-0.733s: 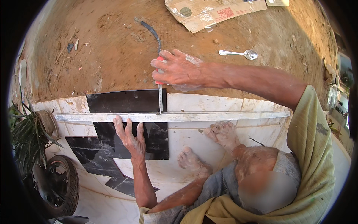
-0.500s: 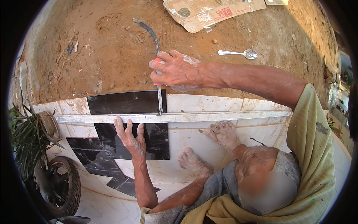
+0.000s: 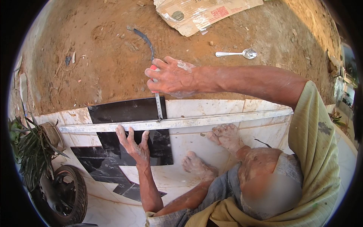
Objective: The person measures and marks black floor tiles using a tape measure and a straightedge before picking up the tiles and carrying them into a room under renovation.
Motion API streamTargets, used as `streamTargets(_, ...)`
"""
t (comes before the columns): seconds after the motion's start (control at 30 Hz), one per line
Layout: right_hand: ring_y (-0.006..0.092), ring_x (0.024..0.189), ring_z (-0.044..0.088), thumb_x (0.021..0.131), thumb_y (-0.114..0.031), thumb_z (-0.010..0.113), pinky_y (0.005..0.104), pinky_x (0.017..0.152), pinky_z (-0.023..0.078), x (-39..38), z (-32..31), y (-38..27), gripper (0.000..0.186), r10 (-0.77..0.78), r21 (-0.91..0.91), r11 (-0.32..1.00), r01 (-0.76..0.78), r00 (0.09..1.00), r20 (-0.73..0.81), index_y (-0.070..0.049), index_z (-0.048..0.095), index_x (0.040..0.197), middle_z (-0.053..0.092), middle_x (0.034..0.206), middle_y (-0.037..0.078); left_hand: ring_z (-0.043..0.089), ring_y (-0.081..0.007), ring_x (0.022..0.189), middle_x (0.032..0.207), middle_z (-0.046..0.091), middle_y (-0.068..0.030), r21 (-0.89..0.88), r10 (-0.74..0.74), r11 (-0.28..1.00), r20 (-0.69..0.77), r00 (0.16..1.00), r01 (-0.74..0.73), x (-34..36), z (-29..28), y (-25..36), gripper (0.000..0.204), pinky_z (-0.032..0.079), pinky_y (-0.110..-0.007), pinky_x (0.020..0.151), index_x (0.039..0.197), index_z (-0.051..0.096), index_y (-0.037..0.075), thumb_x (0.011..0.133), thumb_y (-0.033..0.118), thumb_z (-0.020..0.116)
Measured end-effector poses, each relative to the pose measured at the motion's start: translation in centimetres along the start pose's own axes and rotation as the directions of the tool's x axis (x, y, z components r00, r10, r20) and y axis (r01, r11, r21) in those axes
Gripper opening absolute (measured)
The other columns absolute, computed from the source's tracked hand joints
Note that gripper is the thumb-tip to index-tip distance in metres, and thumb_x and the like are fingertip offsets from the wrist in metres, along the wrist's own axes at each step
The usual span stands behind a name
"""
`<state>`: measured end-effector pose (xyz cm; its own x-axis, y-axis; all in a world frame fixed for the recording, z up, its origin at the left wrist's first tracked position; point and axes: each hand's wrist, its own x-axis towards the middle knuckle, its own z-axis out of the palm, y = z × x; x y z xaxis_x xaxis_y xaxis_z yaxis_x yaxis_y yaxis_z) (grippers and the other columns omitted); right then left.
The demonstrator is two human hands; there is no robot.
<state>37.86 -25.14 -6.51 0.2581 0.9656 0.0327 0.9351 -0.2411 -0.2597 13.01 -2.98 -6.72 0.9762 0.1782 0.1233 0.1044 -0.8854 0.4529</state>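
My right hand [image 3: 177, 77] is closed around a red tape measure [image 3: 153, 72], out over the bare soil. Its short length of blade [image 3: 159, 106] runs across a black tile [image 3: 121, 109] and meets a long, pale-smeared straightedge bar [image 3: 211, 120]. Lying across black and white tiles, the bar spans much of the view from left to right. My left hand [image 3: 138, 149] has its fingers spread, the tips resting on the bar's near edge. Beneath that hand is another glossy black tile [image 3: 160, 147].
Beyond the tiles, brown soil [image 3: 98, 49] holds a metal spoon [image 3: 247, 53], a dark curved hose piece [image 3: 145, 39] and flattened cardboard [image 3: 200, 17]. A potted plant [image 3: 30, 151] and a motorcycle wheel [image 3: 72, 193] stand at left. My bare feet [image 3: 198, 166] are on white tiles.
The whole view has shifted and turned slightly. The tape blade leans a little more in the picture, while both hands keep their places on the tape measure and the bar.
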Motion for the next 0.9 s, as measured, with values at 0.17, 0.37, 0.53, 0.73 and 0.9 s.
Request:
streamTargets(0.17,0.0336,0.109,0.053,0.080,-0.021,0.064,0.0431,0.074,0.052,0.17,-0.19,-0.05,0.028,-0.005,0.008,1.000,0.005,1.000,0.007,-0.011,0.056,0.105,0.051,0.113,0.010,0.033,-0.0469,0.138,0.147,0.039,-0.0252,0.005,-0.009,1.000,-0.013,1.000,0.009,-0.14,0.29,-0.14,0.059,0.032,-0.058,0.110,0.123,0.055,0.005,0.074,0.016,0.085)
streamTargets(0.37,0.0339,0.110,0.054,0.081,-0.022,0.064,0.0428,0.073,0.052,-0.08,-0.08,-0.07,0.027,0.005,0.024,1.000,-0.005,1.000,0.004,-0.011,0.056,0.104,0.051,0.114,0.011,0.032,-0.0470,0.139,0.147,0.039,-0.0253,0.001,-0.016,1.000,-0.009,1.000,0.016,-0.11,0.35,-0.09,0.059,0.032,-0.058,0.110,0.123,0.054,0.004,0.074,0.016,0.085)
streamTargets(0.53,0.0344,0.111,0.054,0.081,-0.023,0.064,0.0443,0.075,0.052,0.01,-0.26,-0.03,0.028,0.001,-0.009,1.000,-0.001,0.999,0.037,-0.011,0.057,0.105,0.051,0.118,0.011,0.032,-0.0477,0.139,0.147,0.038,-0.0264,0.001,-0.011,1.000,-0.021,1.000,0.011,-0.08,0.32,-0.05,0.058,0.031,-0.059,0.110,0.123,0.054,0.004,0.075,0.017,0.084)
streamTargets(0.73,0.0339,0.111,0.053,0.078,-0.022,0.067,0.0442,0.077,0.051,-0.05,-0.29,-0.22,0.030,0.015,0.028,0.999,-0.015,1.000,0.013,-0.012,0.057,0.105,0.051,0.119,0.010,0.030,-0.0479,0.139,0.147,0.037,-0.0269,-0.020,-0.032,0.999,-0.011,0.999,0.031,-0.17,0.37,-0.05,0.058,0.030,-0.059,0.111,0.123,0.054,0.004,0.075,0.018,0.084)
streamTargets(0.9,0.0327,0.113,0.051,0.077,-0.021,0.069,0.0448,0.079,0.051,-0.02,0.21,-0.21,0.031,0.037,0.018,0.999,-0.037,0.999,0.026,-0.014,0.058,0.105,0.050,0.120,0.009,0.029,-0.0474,0.139,0.147,0.036,-0.0264,0.003,-0.029,1.000,-0.015,0.999,0.029,0.02,0.58,0.65,0.069,0.030,-0.059,0.112,0.125,0.052,0.003,0.070,0.023,0.088)
